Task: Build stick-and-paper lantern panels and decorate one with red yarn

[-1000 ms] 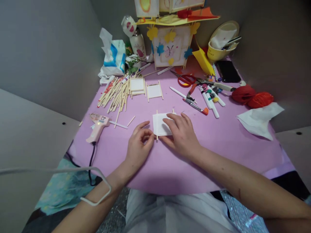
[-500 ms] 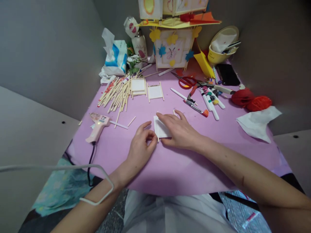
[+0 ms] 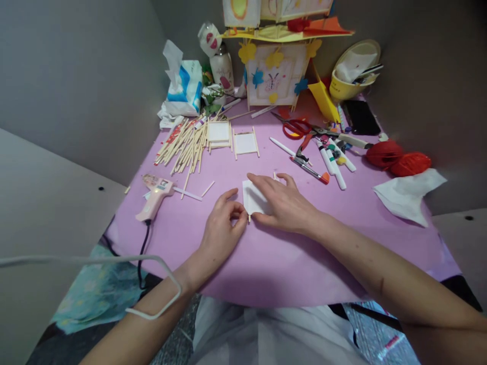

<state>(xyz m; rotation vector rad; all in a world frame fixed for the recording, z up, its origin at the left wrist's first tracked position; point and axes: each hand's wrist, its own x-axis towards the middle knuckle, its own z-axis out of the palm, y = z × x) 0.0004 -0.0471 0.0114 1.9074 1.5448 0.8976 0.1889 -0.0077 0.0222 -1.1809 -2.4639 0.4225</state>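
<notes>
- Left hand point(image 3: 224, 228): fingers curled, thumb and fingertips together at the lower left corner of the white card point(image 3: 254, 197); whether they pinch it cannot be told.
- Right hand point(image 3: 285, 203): partly open, fingers spread over the right part of the card, thumb along its near edge.
- White card: flat on the pink desk point(image 3: 304, 253), between the hands; stick ends show at its near and far edges.
- Beyond the card: two small stick frames point(image 3: 245, 143), beside a heap of wooden sticks point(image 3: 186, 147).
- Left side: pink glue gun point(image 3: 154, 197), its cord running off the near edge.
- Right side: red-handled scissors point(image 3: 297, 128), white markers point(image 3: 335, 165), red yarn point(image 3: 411, 163), crumpled tissue point(image 3: 411, 195), black phone point(image 3: 360, 117).
- Rear: decorated paper structure point(image 3: 276, 76), tissue pack point(image 3: 185, 86), yellow tub point(image 3: 342, 87); grey partitions point(image 3: 87, 76) flank the desk.
</notes>
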